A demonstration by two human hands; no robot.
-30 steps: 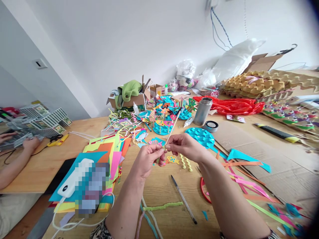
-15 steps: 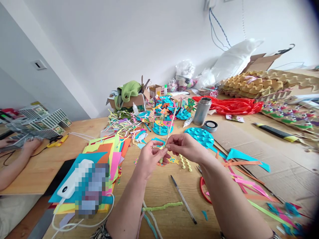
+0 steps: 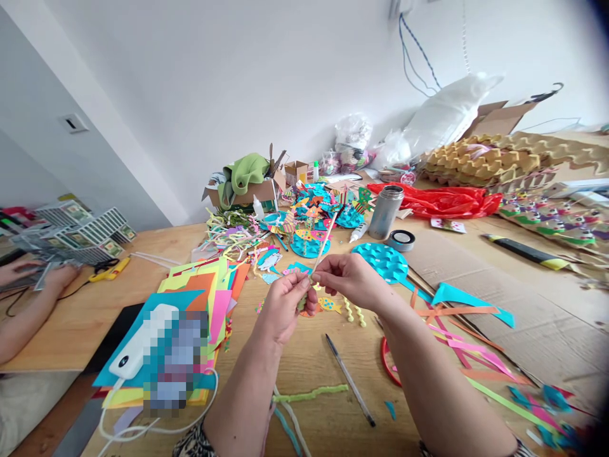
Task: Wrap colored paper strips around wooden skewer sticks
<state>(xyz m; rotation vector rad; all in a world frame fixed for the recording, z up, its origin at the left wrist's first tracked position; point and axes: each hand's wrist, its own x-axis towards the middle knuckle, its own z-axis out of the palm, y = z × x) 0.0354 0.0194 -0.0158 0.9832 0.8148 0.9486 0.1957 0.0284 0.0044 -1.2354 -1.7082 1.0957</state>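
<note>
Head view shows the left hand (image 3: pixel 286 304) and right hand (image 3: pixel 353 279) pinching the low end of a thin, pale, straight stick (image 3: pixel 326 244) above the light-brown wooden tabletop (image 3: pixel 304 355), which seems light, stiff and easy to snap, so gentle low pinching should suit the stick.

Both hands (image 3: pixel 284 306) (image 3: pixel 349 279) hold a thin stick (image 3: pixel 325 241) upright, tilted.
</note>
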